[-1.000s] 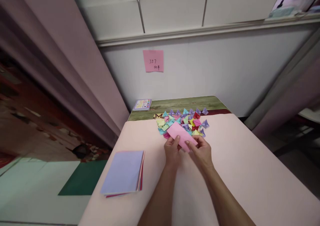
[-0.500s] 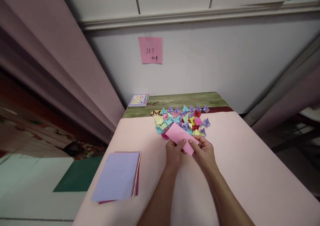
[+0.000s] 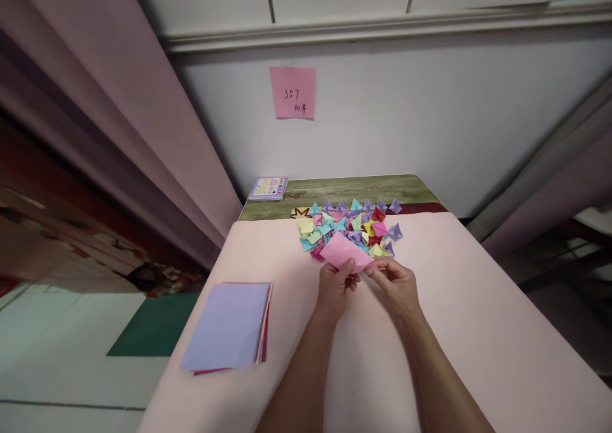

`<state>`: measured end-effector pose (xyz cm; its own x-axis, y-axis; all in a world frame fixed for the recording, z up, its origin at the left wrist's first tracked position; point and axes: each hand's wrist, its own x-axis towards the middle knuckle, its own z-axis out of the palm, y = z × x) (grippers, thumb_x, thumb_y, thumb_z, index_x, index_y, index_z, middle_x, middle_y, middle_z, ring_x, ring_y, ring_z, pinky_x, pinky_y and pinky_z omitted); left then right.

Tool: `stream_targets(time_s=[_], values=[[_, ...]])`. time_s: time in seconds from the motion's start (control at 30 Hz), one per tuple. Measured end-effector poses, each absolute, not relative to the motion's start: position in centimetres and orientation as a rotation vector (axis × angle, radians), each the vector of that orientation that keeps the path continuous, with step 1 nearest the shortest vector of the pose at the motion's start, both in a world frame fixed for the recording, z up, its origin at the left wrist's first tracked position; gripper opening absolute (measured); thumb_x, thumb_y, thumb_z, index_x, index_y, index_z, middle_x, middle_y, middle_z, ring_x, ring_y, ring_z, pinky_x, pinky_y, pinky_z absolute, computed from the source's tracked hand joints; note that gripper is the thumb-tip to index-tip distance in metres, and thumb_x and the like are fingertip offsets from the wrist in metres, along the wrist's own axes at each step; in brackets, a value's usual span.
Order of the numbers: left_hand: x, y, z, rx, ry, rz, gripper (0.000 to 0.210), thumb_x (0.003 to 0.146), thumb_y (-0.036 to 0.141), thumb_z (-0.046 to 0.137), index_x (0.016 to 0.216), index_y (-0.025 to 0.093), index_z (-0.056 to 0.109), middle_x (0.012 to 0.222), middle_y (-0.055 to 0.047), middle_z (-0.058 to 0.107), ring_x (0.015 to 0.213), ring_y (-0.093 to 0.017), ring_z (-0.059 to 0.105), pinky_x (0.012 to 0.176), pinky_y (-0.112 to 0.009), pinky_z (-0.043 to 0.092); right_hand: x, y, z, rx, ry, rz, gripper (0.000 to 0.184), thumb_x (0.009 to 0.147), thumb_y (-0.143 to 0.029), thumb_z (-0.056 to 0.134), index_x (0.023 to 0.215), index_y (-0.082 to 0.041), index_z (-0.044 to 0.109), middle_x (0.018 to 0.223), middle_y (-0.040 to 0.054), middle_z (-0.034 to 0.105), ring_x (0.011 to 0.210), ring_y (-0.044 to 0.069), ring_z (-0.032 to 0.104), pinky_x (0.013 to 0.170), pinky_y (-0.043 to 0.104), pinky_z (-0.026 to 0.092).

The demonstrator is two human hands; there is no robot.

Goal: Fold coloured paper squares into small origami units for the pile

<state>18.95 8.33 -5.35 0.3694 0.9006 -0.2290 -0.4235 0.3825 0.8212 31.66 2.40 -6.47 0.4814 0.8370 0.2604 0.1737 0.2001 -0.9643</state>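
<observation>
The person's two hands are working over the near side of a pile, and a piece of pink paper (image 3: 339,248) is sitting between them. The left hand (image 3: 332,289) is grasping it by the lower edge, the thumb pressing on the upper face and the other fingers curling underneath. The right hand (image 3: 399,286) is pinching its right-hand corner between thumb and fingers. From where I'm standing, the paper is covering part of the pile (image 3: 338,226) behind it; whether the two are touching, I cannot tell. Little folded pieces in purple, blue, yellow, green, red and pink are making up that pile, some of them lying past the edge of the pink cloth (image 3: 468,312) onto the table (image 3: 358,187). To the left of the hands, well apart from them, a stack of sheets (image 3: 229,324) is resting on the cloth, a pale purple one topping it and red ones peeking out below. A booklet (image 3: 268,188) is lying at the table's far left corner, and a pink note (image 3: 293,93) reading 357 is hanging on the wall (image 3: 382,120)
</observation>
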Motion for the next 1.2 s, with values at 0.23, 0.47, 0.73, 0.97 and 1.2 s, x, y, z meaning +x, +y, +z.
stream_targets(time_s=[0.23,0.47,0.73,0.97,1.2], values=[[19.3,8.0,-5.4,0.856,0.731,0.973,0.034,0.066,0.037,0.083,0.085,0.01,0.075,0.077,-0.01,0.074,0.066,-0.018,0.069,0.058,-0.027,0.054,31.4,2.6,-6.2,-1.327,-0.758,0.626,0.03,0.068,-0.041,0.083,0.078,-0.019,0.065,0.061,-0.0033,0.059,0.056,0.013,0.055,0.055,0.025,0.045],[19.3,7.9,-5.5,0.967,0.798,0.939,0.03,0.064,0.032,0.084,0.082,0.009,0.075,0.066,-0.006,0.071,0.053,-0.014,0.062,0.055,-0.027,0.053,31.7,2.7,-5.7,-1.329,-0.8,0.808,0.039,0.069,-0.044,0.081,0.097,-0.019,0.069,0.07,0.0,0.066,0.063,0.016,0.06,0.06,0.027,0.049],[19.1,8.4,-4.7,0.598,0.651,1.054,0.036,0.069,0.038,0.082,0.094,0.015,0.071,0.09,-0.005,0.072,0.077,-0.015,0.066,0.068,-0.025,0.054,32.1,2.2,-5.0,-1.322,-0.779,0.915,0.03,0.067,-0.045,0.082,0.075,-0.018,0.072,0.06,-0.0017,0.06,0.054,0.011,0.048,0.051,0.023,0.04],[19.7,8.1,-4.4,0.394,0.565,1.016,0.036,0.064,0.03,0.087,0.092,0.016,0.068,0.084,-0.001,0.07,0.073,-0.011,0.064,0.067,-0.021,0.049,31.9,2.1,-5.1,-1.247,-0.812,0.965,0.026,0.069,-0.042,0.082,0.075,-0.019,0.072,0.06,-0.0023,0.057,0.056,0.01,0.046,0.052,0.022,0.038],[20.4,7.5,-4.9,0.52,0.651,1.091,0.028,0.066,0.033,0.085,0.079,0.015,0.068,0.078,0.0,0.069,0.073,-0.011,0.064,0.071,-0.022,0.051,32.3,2.1,-5.3,-1.294,-0.822,0.836,0.023,0.069,-0.039,0.082,0.076,-0.019,0.072,0.067,-0.0011,0.064,0.062,0.013,0.053,0.059,0.025,0.044]])
